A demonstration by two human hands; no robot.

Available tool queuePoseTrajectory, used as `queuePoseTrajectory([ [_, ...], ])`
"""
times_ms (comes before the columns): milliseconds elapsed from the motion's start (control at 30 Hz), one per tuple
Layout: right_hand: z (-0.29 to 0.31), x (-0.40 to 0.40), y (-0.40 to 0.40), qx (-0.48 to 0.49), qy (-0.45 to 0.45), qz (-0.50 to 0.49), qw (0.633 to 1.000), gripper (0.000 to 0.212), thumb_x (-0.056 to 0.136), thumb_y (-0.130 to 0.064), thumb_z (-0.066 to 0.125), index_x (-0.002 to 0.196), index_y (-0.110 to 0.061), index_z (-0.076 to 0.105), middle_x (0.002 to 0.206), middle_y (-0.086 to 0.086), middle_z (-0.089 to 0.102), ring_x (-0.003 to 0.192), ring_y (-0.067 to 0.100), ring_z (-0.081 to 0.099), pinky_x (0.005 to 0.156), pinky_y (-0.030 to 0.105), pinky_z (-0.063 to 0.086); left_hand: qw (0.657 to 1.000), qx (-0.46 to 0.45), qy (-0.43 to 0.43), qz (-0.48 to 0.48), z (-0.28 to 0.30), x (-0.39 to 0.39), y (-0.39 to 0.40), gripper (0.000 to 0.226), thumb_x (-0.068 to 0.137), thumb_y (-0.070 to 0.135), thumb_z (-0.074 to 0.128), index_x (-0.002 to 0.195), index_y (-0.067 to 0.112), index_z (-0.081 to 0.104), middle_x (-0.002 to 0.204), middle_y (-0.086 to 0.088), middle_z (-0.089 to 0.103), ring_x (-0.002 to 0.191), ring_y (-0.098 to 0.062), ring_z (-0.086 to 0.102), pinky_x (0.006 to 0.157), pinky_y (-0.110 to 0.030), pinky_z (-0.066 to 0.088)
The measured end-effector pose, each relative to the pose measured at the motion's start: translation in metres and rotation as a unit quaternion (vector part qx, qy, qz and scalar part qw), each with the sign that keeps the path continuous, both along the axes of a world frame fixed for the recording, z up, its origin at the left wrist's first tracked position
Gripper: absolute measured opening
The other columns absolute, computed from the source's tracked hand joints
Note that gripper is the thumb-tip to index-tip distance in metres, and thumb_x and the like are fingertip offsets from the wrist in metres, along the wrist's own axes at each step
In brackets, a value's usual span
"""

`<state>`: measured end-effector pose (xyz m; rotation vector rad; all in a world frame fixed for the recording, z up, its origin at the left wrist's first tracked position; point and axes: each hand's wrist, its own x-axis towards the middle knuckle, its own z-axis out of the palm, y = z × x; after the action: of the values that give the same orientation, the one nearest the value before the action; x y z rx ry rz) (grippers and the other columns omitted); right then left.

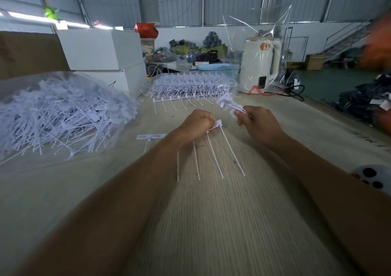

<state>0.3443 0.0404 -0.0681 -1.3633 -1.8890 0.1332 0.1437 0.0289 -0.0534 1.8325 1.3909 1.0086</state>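
Tabletop (211, 233) of pale striped wood nearest, crossed by two bare forearms. Just beyond, fanned over the boards, four thin white tails of a strip of cable ties (214, 155), hanging toward the camera from the left hand (195, 127). Fingers curled round the strip's head end, one flat head poking out at the fingertips. Close beside, apart by a narrow gap, the right hand (258, 125), fingers and thumb pinched on a small bunch of loose ties (227, 104), heads pointing up and away, above and beyond the left hand. Left of the hands, flat on the wood, a lone tie piece (151, 136). Farther out, a second strip (175, 103) lying flat, then a stack of strips (190, 84). Far left, a clear bag (63, 111) heaped with more ties. At the back, white boxes (101, 49), a blue basket (218, 68) and a white kettle (260, 64) under plastic wrap.
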Motion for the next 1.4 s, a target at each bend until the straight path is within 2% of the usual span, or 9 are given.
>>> queuePoseTrajectory([
  [133,0.000,-0.005,0.000,0.016,0.028,0.016,0.999,0.041,0.106,-0.038,0.041,0.070,-0.021,0.048,0.066,-0.003,0.057,0.070,0.027,0.057,0.069,0.038,0.043,0.999,0.023,0.029,-0.027,-0.003,-0.001,0.002,0.017,0.090,-0.002,0.058,0.091,0.011,0.070,0.093,-0.010,0.070,0.086,-0.021,0.061,0.087,-0.038,0.051],
  [367,0.007,-0.012,-0.002,0.020,0.035,-0.001,0.999,0.041,0.106,-0.043,0.039,0.081,-0.018,0.059,0.070,-0.007,0.058,0.071,0.019,0.057,0.070,0.034,0.038,0.997,0.076,0.027,-0.018,-0.003,0.000,0.001,0.029,0.092,-0.007,0.048,0.096,0.008,0.072,0.077,0.005,0.063,0.078,-0.015,0.061,0.072,-0.025,0.048],
  [600,0.008,-0.021,-0.003,-0.195,0.170,0.070,0.963,0.048,0.082,-0.059,0.072,0.071,-0.013,0.065,0.044,-0.009,0.041,0.039,0.008,0.035,0.040,0.020,0.027,0.994,0.091,-0.060,-0.016,-0.003,0.000,0.001,0.012,0.090,-0.005,0.064,0.100,0.002,0.065,0.093,-0.025,0.068,0.081,-0.018,0.062,0.077,-0.031,0.053],
  [733,0.010,-0.018,-0.005,-0.280,0.177,0.137,0.934,0.048,0.068,-0.059,0.085,0.074,-0.017,0.062,0.060,0.005,0.047,0.044,0.014,0.039,0.042,0.023,0.029,0.992,0.105,-0.070,-0.022,-0.003,0.000,0.004,0.020,0.086,-0.010,0.065,0.095,0.007,0.062,0.083,-0.008,0.065,0.076,-0.012,0.062,0.071,-0.022,0.051],
  [867,0.009,-0.018,-0.004,-0.277,0.214,0.119,0.929,0.036,0.083,-0.043,0.078,0.070,-0.012,0.064,0.065,0.010,0.051,0.043,0.015,0.038,0.042,0.022,0.028,0.994,0.111,-0.008,0.021,-0.009,0.002,0.011,0.004,0.091,0.012,0.069,0.093,0.009,0.067,0.084,-0.003,0.071,0.081,-0.014,0.067,0.076,-0.028,0.052],
  [933,0.008,-0.017,-0.003,-0.285,0.252,0.117,0.917,0.035,0.091,-0.037,0.072,0.088,-0.003,0.070,0.065,0.008,0.055,0.042,0.013,0.040,0.043,0.022,0.029,0.995,0.087,0.038,0.029,-0.014,0.002,0.016,0.016,0.095,0.025,0.067,0.092,0.009,0.070,0.082,-0.002,0.071,0.079,-0.014,0.068,0.076,-0.031,0.053],
  [1000,0.008,-0.017,-0.004,-0.310,0.294,0.116,0.896,0.034,0.096,-0.036,0.066,0.100,-0.002,0.070,0.061,0.003,0.056,0.041,0.011,0.038,0.039,0.020,0.029,0.996,0.071,0.053,0.020,-0.016,0.003,0.019,0.024,0.098,0.023,0.063,0.080,0.008,0.068,0.070,0.001,0.066,0.068,-0.010,0.065,0.072,-0.034,0.053],
  [1167,0.012,-0.018,-0.011,-0.316,0.302,0.142,0.888,0.024,0.100,-0.025,0.062,0.083,-0.008,0.062,0.062,0.000,0.055,0.039,0.008,0.035,0.035,0.017,0.026,0.993,0.075,0.083,0.040,-0.011,0.005,0.018,0.041,0.100,0.020,0.057,0.059,0.014,0.054,0.057,0.003,0.049,0.051,-0.006,0.047,0.058,-0.026,0.038],
  [1400,0.011,-0.015,-0.014,-0.256,0.254,0.179,0.916,0.020,0.098,-0.025,0.065,0.091,-0.006,0.066,0.075,0.005,0.058,0.049,0.007,0.043,0.040,0.019,0.033,0.999,0.018,0.045,-0.004,-0.001,0.004,0.007,0.042,0.106,0.022,0.049,0.072,-0.002,0.057,0.064,-0.007,0.043,0.064,-0.019,0.042,0.068,-0.028,0.033],
])
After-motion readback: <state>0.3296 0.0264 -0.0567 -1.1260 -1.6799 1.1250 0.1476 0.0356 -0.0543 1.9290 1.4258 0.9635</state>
